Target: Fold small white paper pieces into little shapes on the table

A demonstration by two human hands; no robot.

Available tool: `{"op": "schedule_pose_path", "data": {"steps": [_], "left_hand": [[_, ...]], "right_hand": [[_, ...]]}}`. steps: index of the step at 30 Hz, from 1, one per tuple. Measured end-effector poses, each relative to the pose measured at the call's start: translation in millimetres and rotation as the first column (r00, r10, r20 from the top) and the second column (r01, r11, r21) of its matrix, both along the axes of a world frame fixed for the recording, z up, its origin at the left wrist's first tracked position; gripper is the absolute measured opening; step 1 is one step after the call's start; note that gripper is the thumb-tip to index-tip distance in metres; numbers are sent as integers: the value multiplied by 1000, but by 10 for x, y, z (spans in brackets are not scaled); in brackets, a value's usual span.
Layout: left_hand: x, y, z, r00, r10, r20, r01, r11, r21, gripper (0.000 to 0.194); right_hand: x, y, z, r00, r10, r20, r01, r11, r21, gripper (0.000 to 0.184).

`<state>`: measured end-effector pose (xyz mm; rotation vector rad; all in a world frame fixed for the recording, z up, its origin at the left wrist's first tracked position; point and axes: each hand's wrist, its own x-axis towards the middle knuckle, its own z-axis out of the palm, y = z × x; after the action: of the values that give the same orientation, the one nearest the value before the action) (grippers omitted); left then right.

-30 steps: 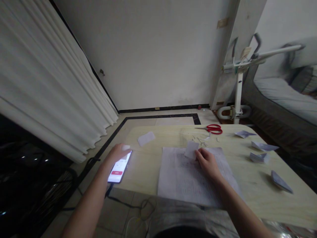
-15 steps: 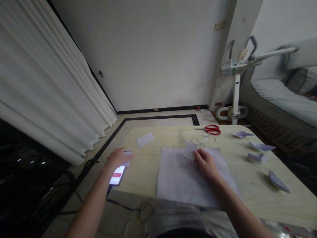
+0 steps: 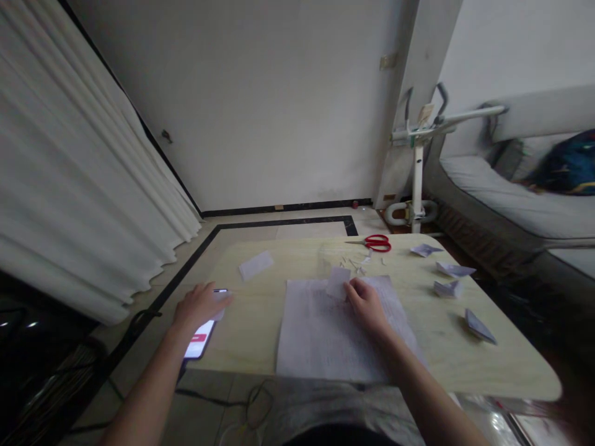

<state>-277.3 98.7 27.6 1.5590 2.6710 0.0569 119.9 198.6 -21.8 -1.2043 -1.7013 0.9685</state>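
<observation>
Below the near table edge, a dark cable (image 3: 214, 401) is seen looped over the tiled floor. On the light wooden table (image 3: 248, 337), a large printed sheet (image 3: 325, 356) is laid flat, with its near part brought close to that edge. To its left, a phone (image 3: 195, 351) with a lit screen is partly covered by the left hand (image 3: 198, 308). The left fingers are extended over the phone's upper part; a small pale piece (image 3: 219, 314) is visible beneath them, but whether it is grasped cannot be told. Over the far part of the sheet, a small paper square (image 3: 338, 280) is pinched at its right side between the thumb and fingers of the right hand (image 3: 367, 303). Four folded paper shapes (image 3: 480, 326) are spaced along the right side of the table. Beyond the phone, a white paper slip (image 3: 256, 265) is set at an angle. Past the sheet, narrow paper scraps (image 3: 356, 267) are scattered, and just beyond them red-handled scissors (image 3: 377, 243) are placed with the blades pointed left. In the background, an exercise machine (image 3: 418, 176), a grey sofa (image 3: 493, 186), a white curtain (image 3: 83, 167) and a plain wall (image 3: 279, 99) are shown.
</observation>
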Motion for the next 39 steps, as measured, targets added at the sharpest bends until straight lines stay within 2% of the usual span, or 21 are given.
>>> {"op": "schedule_pose_path", "data": {"steps": [2, 4, 6, 8, 10, 12, 15, 17, 20, 23, 25, 28, 31, 35, 39], "left_hand": [[139, 49, 46, 995, -49, -85, 57, 994, 95, 62], [403, 120, 93, 986, -154, -60, 165, 949, 268, 54], [790, 186, 117, 952, -282, 114, 212, 883, 418, 42], [1255, 224, 88, 867, -347, 358, 171, 881, 440, 33], [1723, 229, -13, 747, -454, 486, 202, 851, 485, 29], [2115, 210, -174, 680, -506, 531, 246, 839, 484, 26], [2465, 170, -435, 709, -499, 498, 249, 839, 484, 21], [2542, 149, -552, 706, -507, 494, 253, 833, 492, 20], [2526, 138, -593, 687, -523, 505, 253, 823, 508, 23], [2484, 187, -508, 656, -516, 550, 216, 827, 518, 25], [2475, 279, -417, 617, -500, 608, 147, 832, 535, 29], [2490, 505, -279, 489, -488, 723, -8, 826, 563, 38], [2531, 756, -179, 349, -539, 767, -50, 806, 589, 38], [2624, 960, -134, 317, -549, 774, -98, 792, 602, 32], [2710, 996, -208, 271, -505, 819, -202, 802, 562, 29]], "right_hand": [[-6, -10, 13, 1000, -18, 17, 18, 1000, 13, 29], [-12, -16, 16, 1000, -23, 16, 22, 1000, 17, 28], [-14, -19, 13, 999, -48, 11, 48, 999, 20, 28], [-12, -24, 13, 999, -54, -1, 54, 998, 21, 28], [-9, -31, 19, 998, -58, -4, 58, 998, 21, 28], [-7, -36, 26, 997, -76, 1, 76, 997, 26, 27], [-10, -32, 27, 995, -100, -5, 101, 994, 38, 27], [-10, -17, 24, 993, -113, -23, 114, 992, 44, 27], [4, 17, 37, 989, -125, -83, 128, 991, 27, 26], [35, 48, 87, 984, -78, -159, 78, 997, -6, 27], [55, 64, 139, 983, -25, -184, 22, 1000, -14, 28], [59, 88, 219, 980, 38, -198, -41, 999, -11, 29], [34, 134, 261, 982, 86, -171, -86, 996, 5, 29], [-8, 226, 248, 982, 74, -174, -78, 997, -20, 32], [-30, 268, 189, 993, 10, -119, -5, 999, 44, 33]]}}
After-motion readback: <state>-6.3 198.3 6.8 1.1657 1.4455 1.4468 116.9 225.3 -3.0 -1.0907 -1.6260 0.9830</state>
